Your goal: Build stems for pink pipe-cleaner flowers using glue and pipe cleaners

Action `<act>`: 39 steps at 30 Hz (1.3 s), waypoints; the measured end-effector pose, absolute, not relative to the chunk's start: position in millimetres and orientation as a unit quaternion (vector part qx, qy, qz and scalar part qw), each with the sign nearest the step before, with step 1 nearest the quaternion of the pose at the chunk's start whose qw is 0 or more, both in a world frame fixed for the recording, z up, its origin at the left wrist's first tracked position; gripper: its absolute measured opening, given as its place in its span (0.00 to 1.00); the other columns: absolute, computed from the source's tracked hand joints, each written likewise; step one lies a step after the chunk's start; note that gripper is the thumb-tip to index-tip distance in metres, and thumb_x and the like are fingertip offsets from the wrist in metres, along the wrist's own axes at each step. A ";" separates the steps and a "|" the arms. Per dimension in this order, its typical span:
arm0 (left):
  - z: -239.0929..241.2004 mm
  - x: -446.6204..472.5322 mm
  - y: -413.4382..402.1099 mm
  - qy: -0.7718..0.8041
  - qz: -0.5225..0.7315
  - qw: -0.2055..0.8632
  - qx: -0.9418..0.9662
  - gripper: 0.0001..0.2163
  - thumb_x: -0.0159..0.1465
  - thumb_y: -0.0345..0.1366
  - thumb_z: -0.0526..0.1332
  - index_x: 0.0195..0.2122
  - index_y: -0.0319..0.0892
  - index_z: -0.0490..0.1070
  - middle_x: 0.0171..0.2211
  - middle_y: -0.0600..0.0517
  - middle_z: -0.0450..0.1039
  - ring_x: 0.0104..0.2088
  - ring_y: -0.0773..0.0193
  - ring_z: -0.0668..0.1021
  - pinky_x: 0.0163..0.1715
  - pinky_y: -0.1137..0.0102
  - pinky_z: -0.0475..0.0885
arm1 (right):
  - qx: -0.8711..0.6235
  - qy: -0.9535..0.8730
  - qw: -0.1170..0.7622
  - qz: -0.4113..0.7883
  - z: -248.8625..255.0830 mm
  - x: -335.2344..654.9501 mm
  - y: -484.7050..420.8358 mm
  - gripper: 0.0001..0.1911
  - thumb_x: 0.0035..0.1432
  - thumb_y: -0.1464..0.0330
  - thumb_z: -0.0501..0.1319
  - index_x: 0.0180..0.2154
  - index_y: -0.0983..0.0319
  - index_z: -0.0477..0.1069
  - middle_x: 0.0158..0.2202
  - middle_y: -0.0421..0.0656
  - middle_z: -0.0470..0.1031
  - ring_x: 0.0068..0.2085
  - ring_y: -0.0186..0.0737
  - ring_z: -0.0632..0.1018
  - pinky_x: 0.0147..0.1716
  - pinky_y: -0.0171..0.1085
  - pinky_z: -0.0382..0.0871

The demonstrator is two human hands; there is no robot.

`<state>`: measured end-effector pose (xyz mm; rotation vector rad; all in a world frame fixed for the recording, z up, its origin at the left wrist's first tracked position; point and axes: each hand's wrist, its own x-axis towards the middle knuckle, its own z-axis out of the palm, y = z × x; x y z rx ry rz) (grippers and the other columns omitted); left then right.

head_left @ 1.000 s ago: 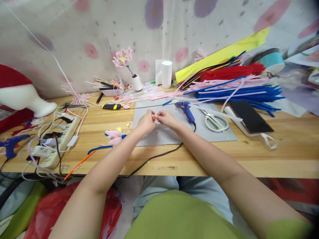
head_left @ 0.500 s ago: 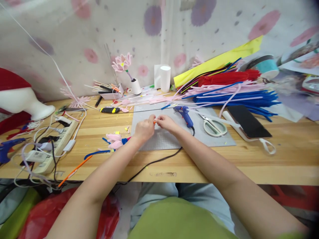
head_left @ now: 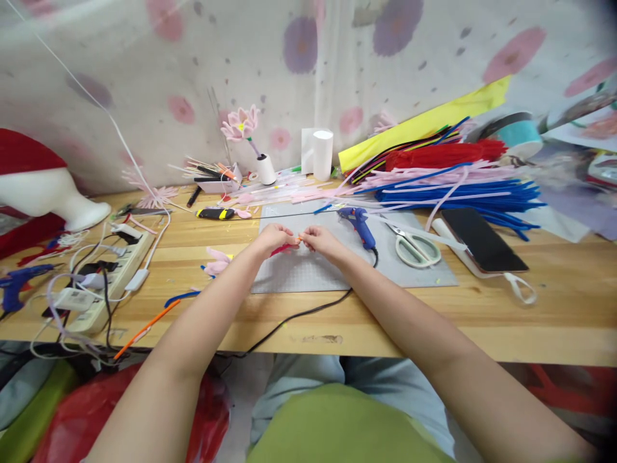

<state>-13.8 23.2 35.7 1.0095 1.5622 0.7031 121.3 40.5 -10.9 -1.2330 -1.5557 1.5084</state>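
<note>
Above the grey cutting mat, my two hands almost meet at the fingertips. My left hand is closed on a red fuzzy stem, part of which shows below the fingers. Pinched in my right hand is a small orange piece; its exact shape is too small to make out. A blue glue gun lies just right of my right hand, with green-handled scissors beyond it. Pink fuzzy petals lie left of the mat, partly behind my left forearm.
Bundles of blue pipe cleaners and red ones fill the back right, near a phone. A pink flower stands in a white holder. A power strip with tangled cables occupies the left. A black cord crosses the front.
My left hand has turned and lowered slightly, and a red stem now shows under its fingers. The orange piece is now at my right fingertips. The view has shifted a little.
</note>
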 end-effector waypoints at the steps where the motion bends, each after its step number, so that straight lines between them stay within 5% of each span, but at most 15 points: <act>1: 38.7 -16.1 22.8 0.649 0.288 0.559 0.428 0.13 0.43 0.26 0.66 0.28 0.38 0.62 0.21 0.51 0.72 0.24 0.63 0.76 0.25 0.70 0.69 | -0.471 -0.586 0.322 0.575 -12.9 121.0 41.2 0.11 0.53 0.71 0.54 0.20 0.62 0.59 0.14 0.33 0.59 0.16 0.26 0.60 0.18 0.29 0.53; 6: 47.4 -24.0 17.5 0.634 0.242 0.559 0.477 0.10 0.50 0.36 0.64 0.30 0.38 0.66 0.29 0.49 0.74 0.24 0.66 0.76 0.23 0.72 0.69 | -0.464 -0.547 0.343 0.607 -16.6 119.1 42.0 0.12 0.54 0.71 0.54 0.20 0.62 0.59 0.14 0.33 0.59 0.16 0.26 0.61 0.18 0.29 0.54; 13: 35.6 -22.4 16.3 0.649 0.231 0.456 0.564 0.04 0.51 0.31 0.61 0.28 0.38 0.71 0.27 0.49 0.74 0.20 0.70 0.71 0.20 0.73 0.65 | -0.444 -0.479 0.372 0.660 -13.8 118.9 39.5 0.09 0.56 0.68 0.54 0.24 0.63 0.62 0.17 0.34 0.62 0.17 0.25 0.63 0.19 0.28 0.57; 21: 58.9 -37.2 19.8 0.590 0.088 0.072 0.800 0.06 0.54 0.30 0.57 0.29 0.43 0.73 0.30 0.49 0.75 0.33 0.62 0.75 0.35 0.69 0.66 | -0.428 -0.449 0.381 0.686 -19.5 137.9 34.9 0.11 0.56 0.62 0.52 0.32 0.64 0.65 0.20 0.38 0.65 0.19 0.26 0.64 0.19 0.27 0.59; 26: 68.4 -27.1 11.9 0.513 0.030 0.034 0.857 0.15 0.56 0.31 0.56 0.46 0.44 0.67 0.33 0.50 0.75 0.36 0.60 0.75 0.35 0.70 0.65 | -0.345 -0.557 0.346 0.672 -13.6 134.2 25.8 0.12 0.51 0.61 0.57 0.35 0.62 0.69 0.30 0.40 0.70 0.28 0.28 0.70 0.27 0.29 0.64; 29: 68.6 -21.3 11.8 0.503 0.022 0.035 0.863 0.19 0.57 0.32 0.56 0.51 0.45 0.62 0.33 0.51 0.75 0.36 0.61 0.75 0.36 0.70 0.65 | -0.306 -0.589 0.343 0.665 -14.4 131.1 23.1 0.13 0.48 0.60 0.60 0.28 0.64 0.68 0.26 0.38 0.69 0.25 0.27 0.68 0.27 0.30 0.63; 35: 63.0 -26.0 3.8 0.486 0.253 0.005 0.837 0.10 0.59 0.35 0.55 0.42 0.44 0.68 0.42 0.47 0.72 0.47 0.61 0.71 0.48 0.64 0.61 | -0.319 -0.448 0.380 0.744 -23.4 133.7 25.7 0.11 0.46 0.63 0.63 0.28 0.66 0.69 0.22 0.38 0.68 0.23 0.26 0.67 0.24 0.29 0.61; 39: 26.1 -20.5 -8.4 0.587 0.496 0.082 0.635 0.10 0.62 0.39 0.50 0.35 0.41 0.68 0.33 0.47 0.73 0.37 0.64 0.74 0.42 0.66 0.66 | -0.325 -0.338 0.385 0.795 -21.4 134.3 27.2 0.05 0.51 0.70 0.59 0.27 0.65 0.69 0.21 0.39 0.68 0.22 0.26 0.67 0.23 0.27 0.63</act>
